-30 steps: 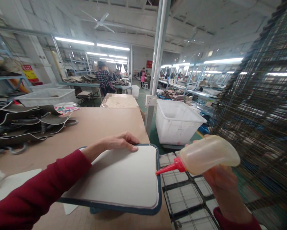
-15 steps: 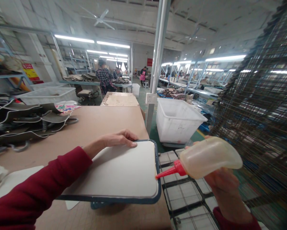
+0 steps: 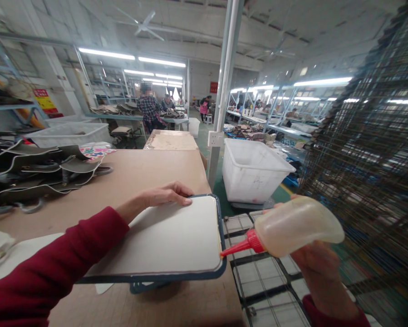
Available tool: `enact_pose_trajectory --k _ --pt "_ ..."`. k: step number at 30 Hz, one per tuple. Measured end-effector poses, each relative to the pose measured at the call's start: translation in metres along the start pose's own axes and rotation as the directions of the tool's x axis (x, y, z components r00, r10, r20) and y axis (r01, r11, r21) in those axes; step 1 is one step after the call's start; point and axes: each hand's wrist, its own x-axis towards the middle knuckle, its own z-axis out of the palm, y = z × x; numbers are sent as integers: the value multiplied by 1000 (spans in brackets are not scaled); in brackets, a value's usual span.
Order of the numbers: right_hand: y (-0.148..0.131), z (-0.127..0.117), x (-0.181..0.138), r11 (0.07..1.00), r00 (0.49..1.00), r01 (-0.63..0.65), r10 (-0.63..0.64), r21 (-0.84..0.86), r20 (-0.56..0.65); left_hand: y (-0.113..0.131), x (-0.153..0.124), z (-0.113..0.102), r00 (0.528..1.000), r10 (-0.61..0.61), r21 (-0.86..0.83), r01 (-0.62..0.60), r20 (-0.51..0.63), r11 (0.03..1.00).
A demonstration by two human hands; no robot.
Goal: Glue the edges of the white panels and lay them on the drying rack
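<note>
My left hand [image 3: 168, 196] is closed on the far edge of a white rounded panel with a dark blue rim [image 3: 176, 240], thumb on top and fingers out of sight behind it. A dark blue piece, perhaps a strap, shows beneath the panel. In my right hand [image 3: 321, 265] a translucent squeeze bottle [image 3: 295, 225] lies tilted on its side, cloudy yellowish. Its red nozzle [image 3: 239, 247] touches the panel's right edge near the close right corner. A thin yellowish line runs along that edge.
A brown worktable [image 3: 149, 168] lies under the panel, with grey bag pieces [image 3: 36, 170] piled at left. A wire rack [image 3: 268, 281] holding white pieces is at lower right, tall stacked racks [image 3: 367, 127] beyond. A white bin [image 3: 254, 172] stands behind a post [image 3: 220, 91]. People work farther back.
The nozzle tip has slid slightly down the panel's right edge toward the near corner. The panel and my left hand have shifted up a little.
</note>
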Motion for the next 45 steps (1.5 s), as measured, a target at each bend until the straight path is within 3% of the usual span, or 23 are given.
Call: enact_pose_trajectory --k 6,10,20,29,38,45 --pt "0 0 -3 999 1000 -24 24 23 -1 -5 -1 -6 1000 16 -22 -17 -23 1000" --pt "0 5 -1 997 990 76 -76 -5 -118 -9 -2 -9 997 29 -53 -33 -66 998" --pt "17 -1 -13 974 907 213 -227 -79 -355 -20 3 -16 969 53 -215 -106 -240 971" --pt "30 1 -12 916 812 380 -397 -129 -427 -25 11 -5 907 33 -323 -184 -420 928" --pt "32 7 -1 916 815 382 -395 -120 -424 -36 13 -5 882 42 -402 -255 -469 880" --pt "38 16 11 933 847 343 -356 -106 -394 -43 12 -9 884 62 -401 -272 -463 875"
